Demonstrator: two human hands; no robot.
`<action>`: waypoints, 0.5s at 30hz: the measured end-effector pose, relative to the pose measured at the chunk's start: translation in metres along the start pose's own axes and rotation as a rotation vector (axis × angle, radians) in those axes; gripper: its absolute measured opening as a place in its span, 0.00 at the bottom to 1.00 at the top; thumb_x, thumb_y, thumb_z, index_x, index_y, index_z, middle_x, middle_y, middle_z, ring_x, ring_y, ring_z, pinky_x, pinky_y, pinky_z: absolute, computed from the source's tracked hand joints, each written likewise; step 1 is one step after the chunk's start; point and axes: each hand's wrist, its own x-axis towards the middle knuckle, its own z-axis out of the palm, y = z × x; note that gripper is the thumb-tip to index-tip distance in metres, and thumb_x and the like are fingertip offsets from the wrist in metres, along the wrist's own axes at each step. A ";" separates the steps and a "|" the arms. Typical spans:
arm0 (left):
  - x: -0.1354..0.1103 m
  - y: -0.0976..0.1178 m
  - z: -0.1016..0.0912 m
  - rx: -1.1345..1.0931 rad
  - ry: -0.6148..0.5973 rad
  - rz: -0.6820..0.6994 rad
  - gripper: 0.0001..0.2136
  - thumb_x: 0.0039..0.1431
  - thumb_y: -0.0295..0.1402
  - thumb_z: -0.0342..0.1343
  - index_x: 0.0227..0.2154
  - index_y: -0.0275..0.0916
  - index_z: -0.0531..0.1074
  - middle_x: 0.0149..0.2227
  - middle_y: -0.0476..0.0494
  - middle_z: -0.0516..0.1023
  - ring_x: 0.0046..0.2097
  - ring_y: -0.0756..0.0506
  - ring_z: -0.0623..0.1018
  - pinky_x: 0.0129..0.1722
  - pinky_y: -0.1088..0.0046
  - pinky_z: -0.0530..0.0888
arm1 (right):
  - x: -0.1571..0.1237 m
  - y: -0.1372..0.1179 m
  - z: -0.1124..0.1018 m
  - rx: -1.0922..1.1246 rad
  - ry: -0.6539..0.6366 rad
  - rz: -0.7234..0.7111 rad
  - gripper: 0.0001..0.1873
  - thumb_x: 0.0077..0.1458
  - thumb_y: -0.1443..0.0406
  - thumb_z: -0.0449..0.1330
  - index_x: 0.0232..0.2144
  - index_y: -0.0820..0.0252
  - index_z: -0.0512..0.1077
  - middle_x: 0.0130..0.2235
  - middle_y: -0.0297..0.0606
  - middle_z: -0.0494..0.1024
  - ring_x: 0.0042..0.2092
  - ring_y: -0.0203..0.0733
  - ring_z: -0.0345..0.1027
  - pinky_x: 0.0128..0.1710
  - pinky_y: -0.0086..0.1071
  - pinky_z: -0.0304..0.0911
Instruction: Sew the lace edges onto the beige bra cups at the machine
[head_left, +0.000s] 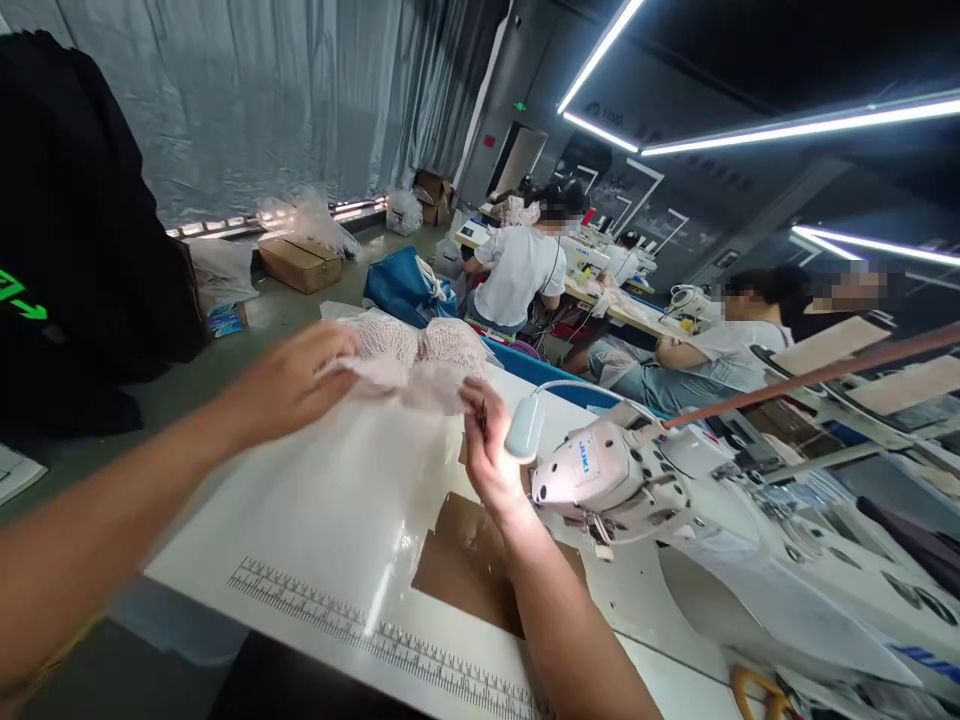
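A pale pink lace bra (454, 345) with two rounded cups is stretched out above the far end of the white sewing table (322, 500). My left hand (319, 370) pinches its sheer lower edge on the left side. On the right side, my right hand (487, 440) has its fingers closed on the same thin fabric, close to the sewing machine's lamp (525, 428). The fabric's near edge hangs slightly loose between both hands. Fingertips are partly hidden by the cloth and by blur.
A white sewing machine (592, 470) stands right of my right hand. Brown board (461, 560) and a printed ruler (375, 635) are on the tabletop. Yellow-handled scissors (757, 692) lie at the lower right. Beyond are a blue bag (405, 285), a carton (300, 262) and seated co-workers (517, 270).
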 end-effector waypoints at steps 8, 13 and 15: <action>0.089 -0.078 0.050 0.237 -0.044 0.086 0.08 0.59 0.32 0.49 0.35 0.32 0.69 0.65 0.36 0.59 0.68 0.36 0.51 0.64 0.53 0.54 | 0.066 0.104 0.051 -0.151 0.055 0.109 0.20 0.61 0.65 0.46 0.52 0.60 0.69 0.59 0.47 0.68 0.62 0.45 0.59 0.63 0.49 0.54; 0.083 -0.120 0.112 0.116 -0.263 -0.011 0.31 0.47 0.49 0.61 0.52 0.37 0.66 0.64 0.35 0.60 0.67 0.31 0.54 0.64 0.50 0.57 | 0.038 0.141 0.058 -0.229 0.026 0.229 0.22 0.59 0.66 0.47 0.53 0.62 0.69 0.59 0.50 0.68 0.63 0.50 0.57 0.64 0.55 0.50; 0.081 -0.123 0.115 0.102 -0.248 -0.001 0.42 0.46 0.55 0.60 0.61 0.37 0.58 0.66 0.35 0.57 0.67 0.32 0.53 0.65 0.51 0.53 | 0.028 0.135 0.053 -0.247 0.024 0.238 0.22 0.59 0.67 0.47 0.54 0.62 0.68 0.61 0.49 0.66 0.64 0.49 0.55 0.64 0.52 0.50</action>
